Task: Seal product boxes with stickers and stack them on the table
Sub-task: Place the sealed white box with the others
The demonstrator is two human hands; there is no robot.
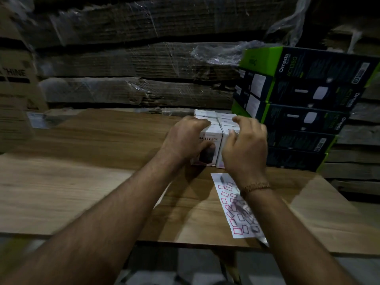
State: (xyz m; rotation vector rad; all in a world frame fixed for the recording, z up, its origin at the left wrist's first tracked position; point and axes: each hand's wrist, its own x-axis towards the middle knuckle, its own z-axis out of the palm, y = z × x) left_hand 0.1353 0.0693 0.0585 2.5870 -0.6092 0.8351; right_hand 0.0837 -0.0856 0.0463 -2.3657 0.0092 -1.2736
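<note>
Two hands: left hand grips the front white box; right hand curls over its neighbour; light, stiff card, we judge; take the side walls.

A cluster of small product boxes is being carried by the counter at about one o'clock from its middle, set side by side in rows running back toward twelve. A stack of larger boxes is being kept just beside the cluster at three o'clock. A sticker sheet is lying flat on the counter at six o'clock from the cluster, near the front edge. Wrapped cardboard bundles are being stacked behind the counter at twelve, and a carton is standing at nine o'clock.
</note>
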